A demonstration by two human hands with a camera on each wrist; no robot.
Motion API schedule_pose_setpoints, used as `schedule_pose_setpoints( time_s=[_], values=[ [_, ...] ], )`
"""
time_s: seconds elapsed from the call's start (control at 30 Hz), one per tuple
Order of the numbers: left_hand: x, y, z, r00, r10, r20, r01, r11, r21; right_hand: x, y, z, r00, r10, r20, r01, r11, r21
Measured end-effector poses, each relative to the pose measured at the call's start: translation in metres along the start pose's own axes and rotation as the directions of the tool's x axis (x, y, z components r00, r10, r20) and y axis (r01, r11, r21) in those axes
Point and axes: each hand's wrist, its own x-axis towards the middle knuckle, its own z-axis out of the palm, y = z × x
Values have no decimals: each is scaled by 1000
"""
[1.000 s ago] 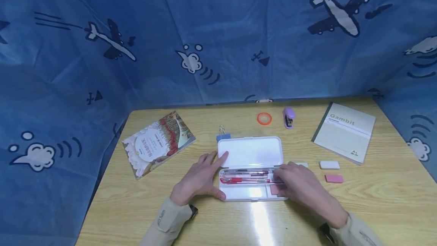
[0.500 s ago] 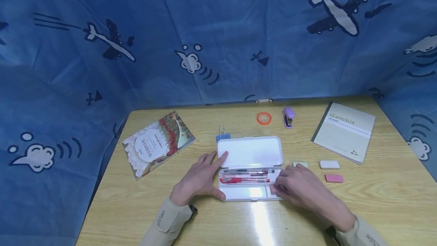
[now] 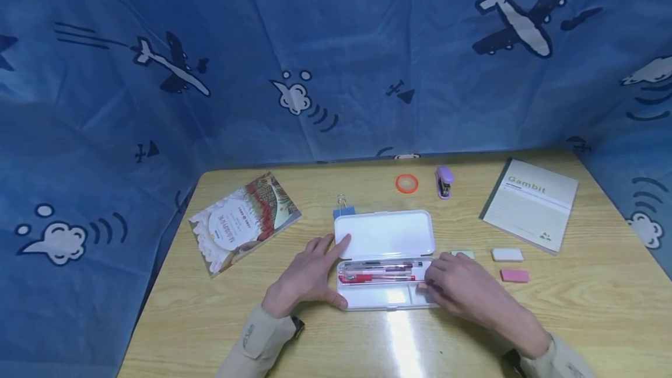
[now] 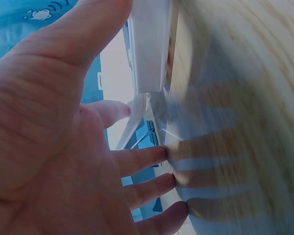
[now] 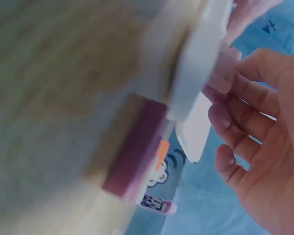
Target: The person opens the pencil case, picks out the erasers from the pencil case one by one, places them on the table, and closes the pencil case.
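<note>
An open white pencil case [image 3: 375,296] lies on the table, its lid [image 3: 385,235] tipped back. Several pens [image 3: 378,273], one of them red, fill its long compartment. My left hand [image 3: 307,276] rests at the case's left end, fingers spread, with the thumb at the near corner and the index finger against the lid; in the left wrist view the other fingertips touch the tabletop. Over the small right compartment, my right hand [image 3: 467,284] pinches a pale pink eraser [image 5: 224,71] between thumb and fingers. In the head view that hand hides most of the eraser.
Right of the case lie a green eraser [image 3: 463,254], a white eraser [image 3: 507,255] and a darker pink eraser [image 3: 514,275]. Behind are a blue binder clip [image 3: 343,211], tape roll [image 3: 406,184] and purple stapler [image 3: 444,182]. A booklet [image 3: 244,223] and notebook [image 3: 530,206] lie at the sides.
My right hand has shifted slightly right, and more of the green eraser and the pen tray shows. The pale pink eraser has come up a little in the small compartment. My left hand stays put.
</note>
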Motion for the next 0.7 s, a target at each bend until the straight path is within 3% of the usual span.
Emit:
schedule_pose_setpoints(
  time_s=[0.23,0.47,0.6,0.7],
  values=[
    [-1,1,0,1000,2,-8,-2,1000,4,-5,10,-23,994,103,-43,-91,971,220],
    [-1,2,-1,1000,5,-5,-5,1000,9,-32,32,-36,982,165,-95,-145,970,196],
    [-1,1,0,1000,6,-6,-6,1000,11,-54,43,-41,959,280,-43,-264,940,217],
    [-1,1,0,1000,8,-6,-8,1000,12,-70,50,-46,923,382,41,-383,902,201]
  ],
)
